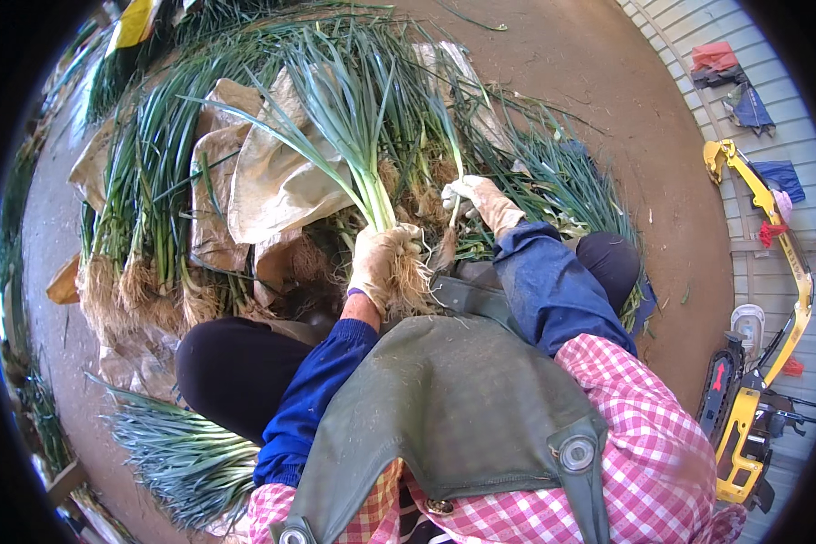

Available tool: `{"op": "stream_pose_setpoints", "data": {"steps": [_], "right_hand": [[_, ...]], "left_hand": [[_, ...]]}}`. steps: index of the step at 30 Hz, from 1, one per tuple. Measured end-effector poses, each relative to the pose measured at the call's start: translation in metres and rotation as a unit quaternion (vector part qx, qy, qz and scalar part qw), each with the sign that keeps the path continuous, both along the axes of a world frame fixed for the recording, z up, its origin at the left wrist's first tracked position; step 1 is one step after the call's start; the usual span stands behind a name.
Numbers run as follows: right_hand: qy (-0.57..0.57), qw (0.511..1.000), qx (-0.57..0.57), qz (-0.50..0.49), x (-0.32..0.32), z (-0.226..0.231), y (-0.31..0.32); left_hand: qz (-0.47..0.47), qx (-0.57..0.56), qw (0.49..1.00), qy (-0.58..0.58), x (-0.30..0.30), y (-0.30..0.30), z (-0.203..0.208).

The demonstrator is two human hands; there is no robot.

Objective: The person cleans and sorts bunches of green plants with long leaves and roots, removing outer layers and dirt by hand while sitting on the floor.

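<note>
My left hand, in a pale work glove, is closed round the lower stems of a bunch of green onions. Their leaves fan out away from me, and the stringy roots hang by my palm. To the right, my gloved right hand pinches a single green onion by its pale stem, its root end dangling below the fingers. Beyond both hands lies a pile of green onions with roots toward me. Part of it is hidden by the bunch.
Bundles with bushy roots lie at left beside beige sacks. Another heap of green onions sits by my left knee, and more leaves lie at right. A small yellow excavator stands near the corrugated wall.
</note>
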State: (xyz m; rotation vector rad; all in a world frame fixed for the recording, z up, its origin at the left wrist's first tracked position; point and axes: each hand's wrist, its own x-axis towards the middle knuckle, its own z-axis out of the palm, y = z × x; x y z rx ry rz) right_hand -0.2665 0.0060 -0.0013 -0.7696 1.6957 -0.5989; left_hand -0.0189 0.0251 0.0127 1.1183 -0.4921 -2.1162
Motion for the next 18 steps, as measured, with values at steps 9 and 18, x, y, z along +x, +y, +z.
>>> {"op": "stream_pose_setpoints", "data": {"steps": [9, 18], "right_hand": [[-0.376, 0.923, -0.087, -0.006, 0.017, -0.001, -0.002], [-0.328, 0.944, 0.022, -0.004, 0.058, -0.042, -0.004]], "left_hand": [[-0.005, -0.064, 0.993, -0.098, 0.0, -0.006, -0.018], [-0.006, 0.124, 0.986, 0.115, -0.011, 0.008, -0.025]]}}
